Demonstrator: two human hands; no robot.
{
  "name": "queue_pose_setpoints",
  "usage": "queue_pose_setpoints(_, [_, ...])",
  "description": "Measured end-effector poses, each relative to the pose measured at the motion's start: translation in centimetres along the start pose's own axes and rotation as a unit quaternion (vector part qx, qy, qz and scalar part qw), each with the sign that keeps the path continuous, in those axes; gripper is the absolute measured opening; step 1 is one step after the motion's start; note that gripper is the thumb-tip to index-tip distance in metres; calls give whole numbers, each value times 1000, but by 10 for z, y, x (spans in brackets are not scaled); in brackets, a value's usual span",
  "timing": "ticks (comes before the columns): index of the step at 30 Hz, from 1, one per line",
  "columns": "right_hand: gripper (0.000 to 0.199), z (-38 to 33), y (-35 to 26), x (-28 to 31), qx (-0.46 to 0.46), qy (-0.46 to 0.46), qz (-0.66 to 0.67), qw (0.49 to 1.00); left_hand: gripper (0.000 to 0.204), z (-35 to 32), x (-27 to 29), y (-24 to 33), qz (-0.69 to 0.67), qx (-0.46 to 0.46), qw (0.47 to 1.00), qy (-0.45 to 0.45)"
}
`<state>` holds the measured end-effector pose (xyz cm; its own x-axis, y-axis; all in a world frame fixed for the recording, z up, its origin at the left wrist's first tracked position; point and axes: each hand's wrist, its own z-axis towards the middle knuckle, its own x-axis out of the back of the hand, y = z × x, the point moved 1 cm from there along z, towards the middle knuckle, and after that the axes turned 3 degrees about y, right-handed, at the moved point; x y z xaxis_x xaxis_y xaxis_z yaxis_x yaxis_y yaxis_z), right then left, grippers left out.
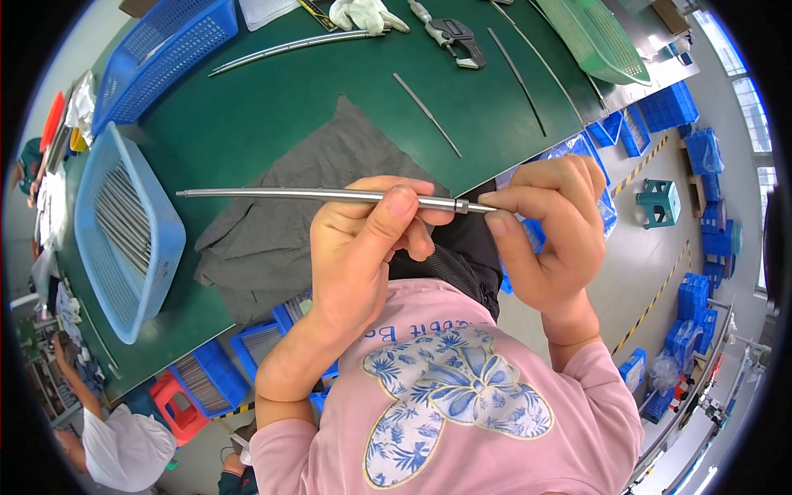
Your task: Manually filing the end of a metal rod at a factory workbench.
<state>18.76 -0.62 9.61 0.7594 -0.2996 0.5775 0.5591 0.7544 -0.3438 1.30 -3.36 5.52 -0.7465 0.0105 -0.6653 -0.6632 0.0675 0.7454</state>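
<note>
A slim, shiny metal rod point(285, 194) lies level in front of me, above a dark grey cloth point(318, 153) on the green table. My left hand point(351, 247) is closed around its right half, thumb pressed on top. Past those fingers the rod has a stepped collar point(461, 206), then narrows to a thin tip. My right hand point(557, 227) pinches this tip between thumb and forefinger; whether the tip is a separate piece I cannot tell. The rod's left end sticks out free toward a light blue basket point(169, 285) holding many similar rods.
A micrometer point(452, 35), white gloves point(363, 15), more rods point(289, 51) and thin metal strips point(427, 114) lie on the far table. A green basket point(606, 49) stands far right, a blue basket point(165, 62) far left. A stool point(657, 204) and blue bins are on the floor; another person point(124, 445) sits lower left.
</note>
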Motion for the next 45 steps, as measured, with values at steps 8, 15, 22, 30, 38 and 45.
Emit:
queue_pose_setpoints(8, [22,-1,0,-1,-1,27,25,999,19,3,2,1,-1,-17,999,-36])
queue_pose_setpoints(15, [23,-4,2,0,1,38,29,999,19,5,3,1,12,-46,996,-75])
queue_pose_setpoints(22, [24,-6,4,0,6,48,35,998,19,8,6,-2,13,-62,993,-101])
queue_pose_setpoints(30, [24,-10,5,-3,1,50,39,998,20,6,7,-4,27,-59,993,-98])
queue_pose_setpoints(38, [21,-64,28,-33,-91,2,47,995,43,-14,38,-48,-57,193,979,6])
queue_pose_setpoints(45, [15,-75,52,-56,-97,-47,27,994,27,-23,22,-29,375,54,923,-61])
